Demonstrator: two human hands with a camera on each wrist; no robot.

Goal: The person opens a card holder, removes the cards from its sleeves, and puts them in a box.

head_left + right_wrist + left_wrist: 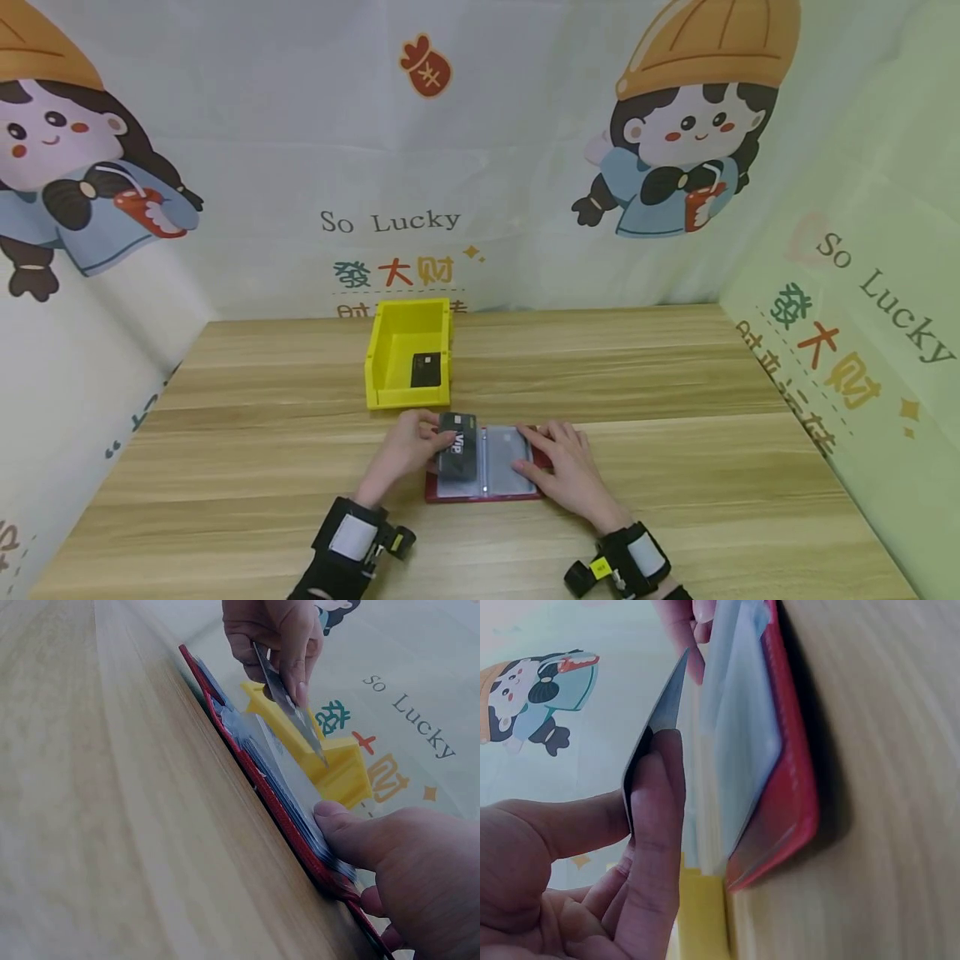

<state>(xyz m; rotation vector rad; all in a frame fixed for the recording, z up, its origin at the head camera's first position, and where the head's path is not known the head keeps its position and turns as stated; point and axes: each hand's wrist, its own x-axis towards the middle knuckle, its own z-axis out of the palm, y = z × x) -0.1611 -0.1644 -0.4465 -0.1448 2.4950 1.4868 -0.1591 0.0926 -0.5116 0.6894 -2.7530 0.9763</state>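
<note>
An open red card holder [483, 499] with clear plastic sleeves [504, 479] lies on the table. My left hand [411, 442] pinches a black card [459, 454] marked VIP between thumb and fingers, over the left page. In the left wrist view the card [656, 720] is tilted, its edge apart from the sleeves. My right hand [566, 467] holds the right side of the holder. Its thumb [337, 825] presses the sleeve stack in the right wrist view, with the other fingers by the red cover's edge.
Behind the holder stands a yellow bin [393, 333] with a black card [426, 370] in it. The wooden table [247, 450] backs onto a printed cloth [525, 167], which also rises at both sides.
</note>
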